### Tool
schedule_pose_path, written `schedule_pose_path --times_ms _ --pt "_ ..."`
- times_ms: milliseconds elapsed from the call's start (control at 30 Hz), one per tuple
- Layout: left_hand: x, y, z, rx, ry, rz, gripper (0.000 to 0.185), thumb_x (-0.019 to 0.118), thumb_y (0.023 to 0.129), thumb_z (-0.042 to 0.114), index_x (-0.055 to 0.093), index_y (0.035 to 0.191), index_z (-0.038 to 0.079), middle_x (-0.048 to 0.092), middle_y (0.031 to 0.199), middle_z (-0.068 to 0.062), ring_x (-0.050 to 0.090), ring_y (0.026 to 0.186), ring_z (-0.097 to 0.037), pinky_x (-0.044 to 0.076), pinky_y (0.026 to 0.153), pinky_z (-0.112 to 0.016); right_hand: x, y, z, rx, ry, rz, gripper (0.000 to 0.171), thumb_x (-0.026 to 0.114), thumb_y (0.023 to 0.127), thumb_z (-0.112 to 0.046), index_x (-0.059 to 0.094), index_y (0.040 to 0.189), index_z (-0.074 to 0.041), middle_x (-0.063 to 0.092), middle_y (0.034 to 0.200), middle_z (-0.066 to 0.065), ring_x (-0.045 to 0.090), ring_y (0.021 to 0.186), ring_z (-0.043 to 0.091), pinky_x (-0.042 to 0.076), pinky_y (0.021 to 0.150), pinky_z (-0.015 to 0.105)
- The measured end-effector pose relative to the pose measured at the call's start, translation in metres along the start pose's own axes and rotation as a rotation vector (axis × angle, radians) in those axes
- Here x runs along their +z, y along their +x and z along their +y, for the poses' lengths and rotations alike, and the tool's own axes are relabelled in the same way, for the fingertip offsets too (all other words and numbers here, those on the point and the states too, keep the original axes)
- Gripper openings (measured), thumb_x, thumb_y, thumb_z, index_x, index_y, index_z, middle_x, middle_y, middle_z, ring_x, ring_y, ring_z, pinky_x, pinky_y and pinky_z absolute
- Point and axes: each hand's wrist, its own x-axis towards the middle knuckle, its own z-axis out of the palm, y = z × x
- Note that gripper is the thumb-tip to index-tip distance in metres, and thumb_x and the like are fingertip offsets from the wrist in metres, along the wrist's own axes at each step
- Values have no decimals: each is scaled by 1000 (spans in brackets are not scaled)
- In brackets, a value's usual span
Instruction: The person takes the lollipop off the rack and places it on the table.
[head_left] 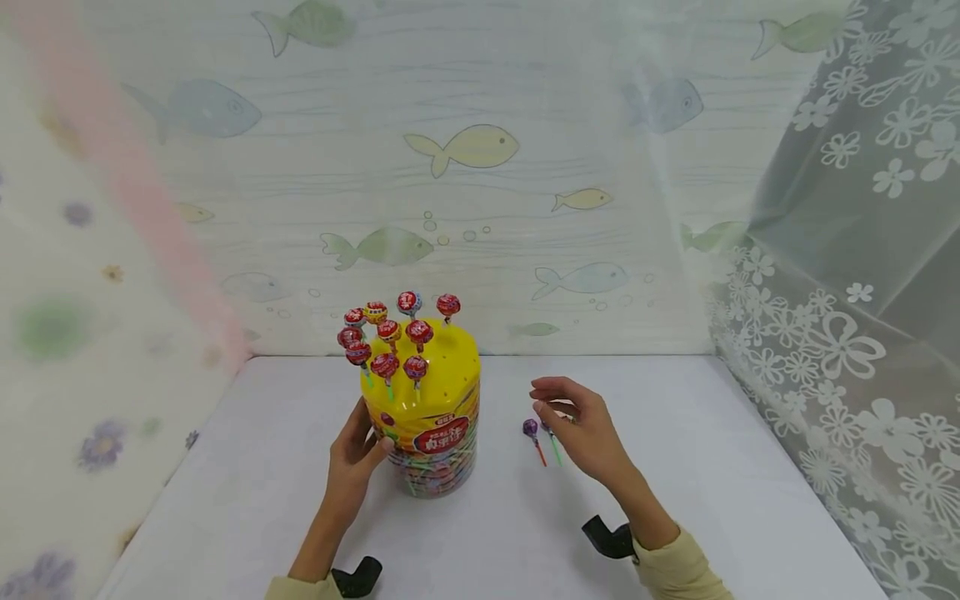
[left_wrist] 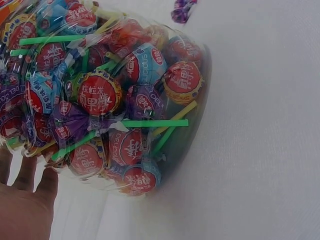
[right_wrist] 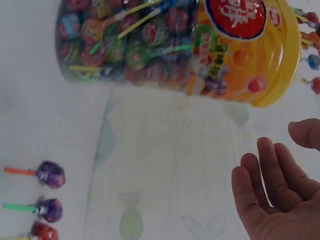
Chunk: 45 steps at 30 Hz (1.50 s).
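Note:
A clear lollipop jar (head_left: 429,454) with a yellow lid (head_left: 450,375) stands mid-table, and several red lollipops (head_left: 390,342) are stuck upright in the lid. My left hand (head_left: 372,442) grips the jar's left side, thumb on the front. The left wrist view shows the jar (left_wrist: 110,95) packed with wrapped lollipops, with my left hand (left_wrist: 25,205) against it. My right hand (head_left: 553,402) hovers, fingers relaxed and holding nothing, just right of a loose purple lollipop (head_left: 531,428). The right wrist view shows my right hand (right_wrist: 280,185) with its bare palm, the jar (right_wrist: 165,45) and three loose lollipops (right_wrist: 49,175).
The white table (head_left: 675,500) is closed in by a fish-patterned wall (head_left: 465,150) behind, a floral lace curtain (head_left: 840,333) on the right and a flowered sheet (head_left: 67,333) on the left. Black wrist mounts (head_left: 609,537) sit near my sleeves.

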Motion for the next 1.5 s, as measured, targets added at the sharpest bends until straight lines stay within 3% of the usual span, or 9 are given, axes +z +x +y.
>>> schedule_pose_path --times_ms 167,300,500,633,800,1000,1500 --pt "-2 1 1 -6 2 7 74 58 101 7 20 164 14 24 168 -10 36 143 3 35 110 -10 24 9 -22 -100 99 36 27 65 98 -7 65 125 -3 69 118 18 66 110 23 55 97 23" --pt "-1 1 3 -4 -2 8 74 58 101 7 20 164 14 25 168 -10 36 145 -3 35 110 -10 39 20 -37 -147 183 57 34 64 98 -4 61 132 -2 66 123 17 63 113 32 54 99 25" --pt "1 0 2 -25 5 7 74 58 102 9 19 164 12 24 168 -12 33 150 -15 35 109 -9 51 38 -60 -218 215 102 40 63 99 -4 56 139 -2 63 132 17 61 121 30 52 105 28" --pt "1 0 1 -21 3 5 74 59 101 8 19 164 12 24 168 -11 34 149 -10 35 110 -10 56 50 -72 -249 244 98 44 63 98 -2 54 141 0 60 137 20 60 125 30 50 107 31" --pt "0 0 -2 -8 0 3 75 59 101 7 19 164 13 25 168 -10 36 146 -3 35 110 -11 62 61 -82 -240 257 44 48 63 98 -1 51 145 0 57 142 15 59 129 30 49 108 32" --pt "-1 1 -2 -16 8 2 74 59 101 8 19 164 12 25 168 -10 34 149 -10 34 111 -12 67 73 -87 -223 269 -4 51 64 98 -2 49 146 1 57 141 16 58 130 28 49 108 31" --pt "-1 1 -2 -20 13 6 75 60 101 9 20 164 15 27 168 -6 32 151 -13 33 115 -18 68 91 -84 -195 229 43 34 65 97 -3 62 131 3 69 123 18 67 112 30 59 95 34"
